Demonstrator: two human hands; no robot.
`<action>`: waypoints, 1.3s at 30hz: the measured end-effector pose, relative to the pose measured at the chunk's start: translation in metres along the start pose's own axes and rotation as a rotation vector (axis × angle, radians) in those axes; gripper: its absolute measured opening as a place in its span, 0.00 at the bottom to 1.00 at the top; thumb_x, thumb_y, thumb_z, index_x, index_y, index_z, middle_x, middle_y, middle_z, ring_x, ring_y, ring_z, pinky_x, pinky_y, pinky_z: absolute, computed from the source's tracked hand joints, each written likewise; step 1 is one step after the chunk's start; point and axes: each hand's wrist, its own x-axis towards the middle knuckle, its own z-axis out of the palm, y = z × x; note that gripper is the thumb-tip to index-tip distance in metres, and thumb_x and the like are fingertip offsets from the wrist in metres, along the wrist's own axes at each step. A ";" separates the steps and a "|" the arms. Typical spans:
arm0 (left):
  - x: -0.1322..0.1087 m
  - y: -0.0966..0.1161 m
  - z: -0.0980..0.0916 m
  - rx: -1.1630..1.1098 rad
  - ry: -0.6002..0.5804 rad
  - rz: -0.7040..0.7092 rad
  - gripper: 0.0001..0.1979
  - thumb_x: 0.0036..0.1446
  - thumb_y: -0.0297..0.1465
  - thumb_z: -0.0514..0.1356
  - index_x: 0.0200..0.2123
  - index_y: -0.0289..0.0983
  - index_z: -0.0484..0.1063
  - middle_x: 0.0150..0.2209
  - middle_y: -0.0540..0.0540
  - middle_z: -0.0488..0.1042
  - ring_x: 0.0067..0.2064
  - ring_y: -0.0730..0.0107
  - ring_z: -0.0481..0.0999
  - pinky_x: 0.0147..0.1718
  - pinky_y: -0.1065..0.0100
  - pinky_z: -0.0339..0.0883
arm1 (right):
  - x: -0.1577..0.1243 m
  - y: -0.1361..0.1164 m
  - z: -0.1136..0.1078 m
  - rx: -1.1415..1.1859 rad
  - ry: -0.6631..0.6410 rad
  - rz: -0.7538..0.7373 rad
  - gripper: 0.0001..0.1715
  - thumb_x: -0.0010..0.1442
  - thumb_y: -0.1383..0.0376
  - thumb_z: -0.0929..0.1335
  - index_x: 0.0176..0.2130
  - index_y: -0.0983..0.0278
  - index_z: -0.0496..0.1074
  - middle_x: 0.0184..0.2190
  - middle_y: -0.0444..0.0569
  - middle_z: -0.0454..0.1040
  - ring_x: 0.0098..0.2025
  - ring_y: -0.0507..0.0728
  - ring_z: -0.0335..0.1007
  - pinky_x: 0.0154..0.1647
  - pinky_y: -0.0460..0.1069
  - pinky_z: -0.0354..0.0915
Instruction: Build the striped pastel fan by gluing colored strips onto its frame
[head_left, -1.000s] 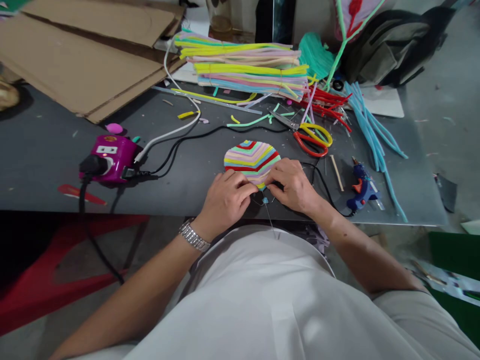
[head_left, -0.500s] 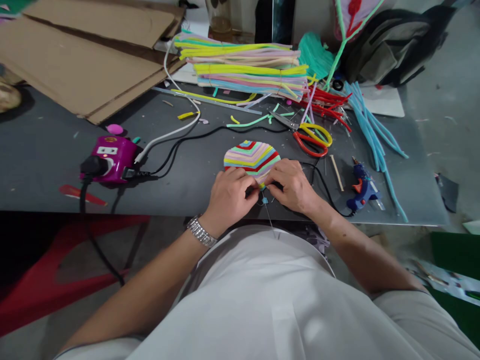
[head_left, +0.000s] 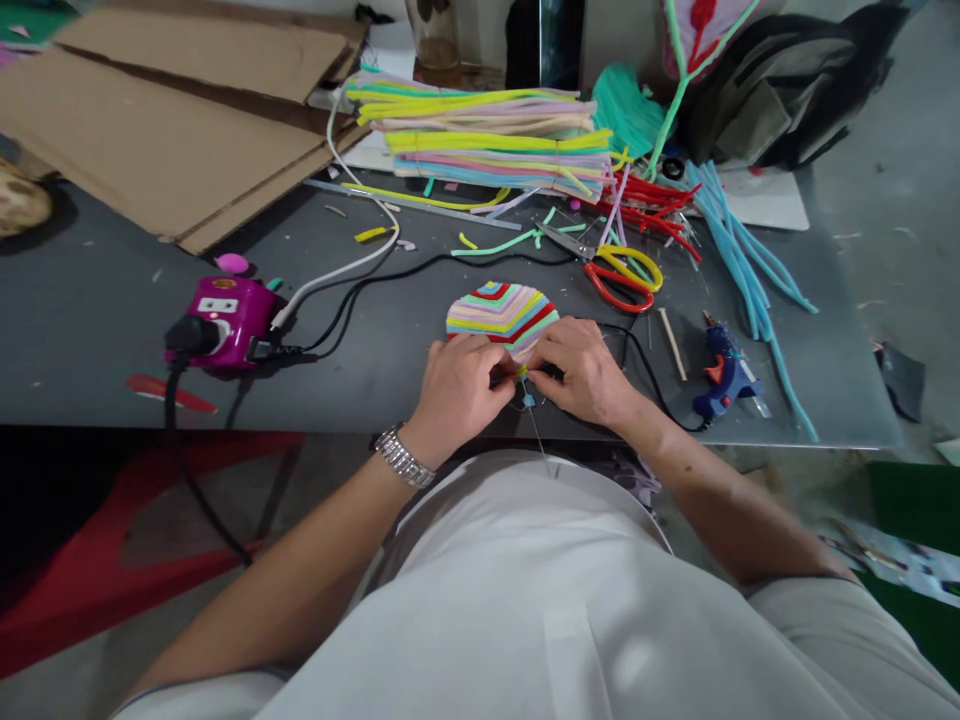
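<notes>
On the dark table, close to its front edge, lies a round piece of striped pipe cleaners (head_left: pixel 502 312) in red, yellow, pink, green and blue. My left hand (head_left: pixel 469 385), with a metal watch at the wrist, pinches its near end from the left. From the right my right hand (head_left: pixel 576 372) pinches the same near end, fingertips almost meeting the left ones. A thin wire with a small blue piece (head_left: pixel 529 401) sticks out below the fingers toward my shirt. The fingers hide part of the round piece's lower edge.
Scissors (head_left: pixel 619 275) and a blue glue gun (head_left: pixel 724 375) lie to the right. Bundled pipe cleaners (head_left: pixel 487 140) fill the back, with loose blue ones (head_left: pixel 750 260) at the right. A purple power socket (head_left: pixel 225 320) with cords and cardboard (head_left: pixel 172 130) are on the left.
Both hands keep nearly the same place and grip on the striped round piece. The fingertips have shifted very slightly; the whole view has moved a little.
</notes>
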 end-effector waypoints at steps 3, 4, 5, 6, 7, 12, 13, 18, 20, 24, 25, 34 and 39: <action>0.001 0.000 0.000 -0.006 -0.022 -0.012 0.03 0.58 0.27 0.68 0.33 0.40 0.78 0.35 0.45 0.81 0.42 0.55 0.80 0.37 0.58 0.61 | 0.001 -0.001 0.000 -0.007 0.001 0.020 0.07 0.63 0.67 0.68 0.32 0.61 0.73 0.34 0.49 0.75 0.43 0.60 0.68 0.47 0.56 0.55; 0.002 0.000 0.000 -0.009 -0.025 -0.016 0.03 0.58 0.27 0.68 0.33 0.40 0.78 0.35 0.45 0.81 0.42 0.55 0.80 0.37 0.58 0.61 | 0.002 -0.002 0.000 -0.009 0.001 0.025 0.07 0.63 0.67 0.69 0.32 0.61 0.73 0.33 0.49 0.75 0.43 0.60 0.68 0.47 0.56 0.55; 0.002 0.000 0.000 -0.011 -0.026 -0.019 0.03 0.58 0.27 0.68 0.33 0.39 0.78 0.36 0.45 0.82 0.42 0.54 0.80 0.37 0.58 0.61 | 0.002 -0.003 -0.001 -0.010 -0.001 0.031 0.07 0.63 0.67 0.69 0.31 0.61 0.73 0.33 0.49 0.75 0.43 0.60 0.68 0.47 0.56 0.55; 0.002 0.000 0.000 -0.015 -0.027 -0.022 0.03 0.58 0.27 0.68 0.33 0.39 0.78 0.36 0.45 0.82 0.43 0.54 0.80 0.37 0.58 0.61 | 0.003 -0.003 -0.001 -0.009 -0.004 0.038 0.07 0.62 0.67 0.69 0.31 0.61 0.74 0.33 0.49 0.75 0.42 0.60 0.68 0.47 0.56 0.55; 0.003 0.000 0.000 -0.019 -0.030 -0.025 0.03 0.58 0.27 0.68 0.33 0.39 0.78 0.36 0.45 0.82 0.43 0.54 0.80 0.37 0.58 0.61 | 0.003 -0.004 -0.001 -0.007 -0.008 0.045 0.06 0.62 0.67 0.69 0.31 0.61 0.74 0.33 0.49 0.75 0.42 0.60 0.68 0.47 0.56 0.54; 0.007 0.001 -0.004 -0.053 -0.072 -0.049 0.02 0.58 0.28 0.69 0.34 0.40 0.80 0.36 0.45 0.83 0.43 0.53 0.81 0.39 0.57 0.62 | 0.005 -0.004 -0.004 0.007 -0.047 0.063 0.05 0.62 0.67 0.70 0.32 0.62 0.75 0.34 0.50 0.76 0.43 0.61 0.68 0.46 0.56 0.54; 0.008 0.001 -0.006 -0.055 -0.085 -0.061 0.02 0.58 0.28 0.69 0.33 0.40 0.80 0.36 0.45 0.83 0.43 0.53 0.81 0.39 0.57 0.63 | 0.005 -0.004 -0.004 0.005 -0.054 0.064 0.05 0.62 0.67 0.70 0.32 0.62 0.75 0.35 0.50 0.76 0.44 0.61 0.68 0.46 0.56 0.54; 0.011 0.001 -0.008 -0.049 -0.129 -0.090 0.01 0.57 0.29 0.69 0.34 0.40 0.81 0.36 0.45 0.83 0.42 0.53 0.81 0.41 0.56 0.65 | 0.006 -0.003 -0.004 -0.002 -0.070 0.069 0.04 0.62 0.68 0.71 0.33 0.62 0.75 0.36 0.50 0.76 0.44 0.61 0.68 0.46 0.55 0.54; 0.011 0.000 -0.007 -0.053 -0.117 -0.070 0.00 0.57 0.29 0.69 0.34 0.41 0.81 0.35 0.45 0.84 0.42 0.54 0.81 0.40 0.57 0.65 | 0.007 -0.002 -0.004 0.001 -0.072 0.070 0.05 0.62 0.67 0.72 0.32 0.62 0.75 0.36 0.50 0.76 0.44 0.61 0.68 0.46 0.55 0.53; 0.011 -0.002 -0.004 -0.057 -0.092 -0.066 0.01 0.56 0.29 0.69 0.33 0.41 0.81 0.34 0.45 0.84 0.41 0.53 0.81 0.40 0.56 0.65 | 0.008 -0.003 -0.003 0.006 -0.069 0.073 0.05 0.62 0.68 0.72 0.32 0.62 0.75 0.36 0.50 0.76 0.44 0.61 0.67 0.45 0.55 0.53; 0.012 -0.002 -0.003 -0.058 -0.092 -0.069 0.02 0.56 0.28 0.69 0.33 0.41 0.81 0.34 0.45 0.84 0.41 0.53 0.81 0.40 0.56 0.65 | 0.008 -0.003 -0.003 0.005 -0.069 0.070 0.05 0.62 0.68 0.72 0.32 0.62 0.75 0.36 0.50 0.76 0.44 0.61 0.67 0.45 0.55 0.53; 0.014 0.001 -0.004 -0.050 -0.116 -0.110 0.01 0.56 0.29 0.69 0.31 0.41 0.81 0.34 0.45 0.84 0.41 0.51 0.83 0.41 0.54 0.65 | 0.008 -0.002 -0.002 -0.014 -0.072 0.075 0.05 0.62 0.68 0.72 0.32 0.62 0.75 0.36 0.50 0.76 0.45 0.61 0.67 0.45 0.55 0.53; 0.015 0.002 -0.004 -0.045 -0.122 -0.107 0.02 0.56 0.29 0.70 0.30 0.41 0.81 0.33 0.45 0.84 0.39 0.53 0.82 0.40 0.55 0.65 | 0.009 -0.003 -0.002 -0.012 -0.071 0.078 0.06 0.62 0.68 0.72 0.32 0.62 0.75 0.35 0.50 0.75 0.44 0.62 0.67 0.45 0.55 0.53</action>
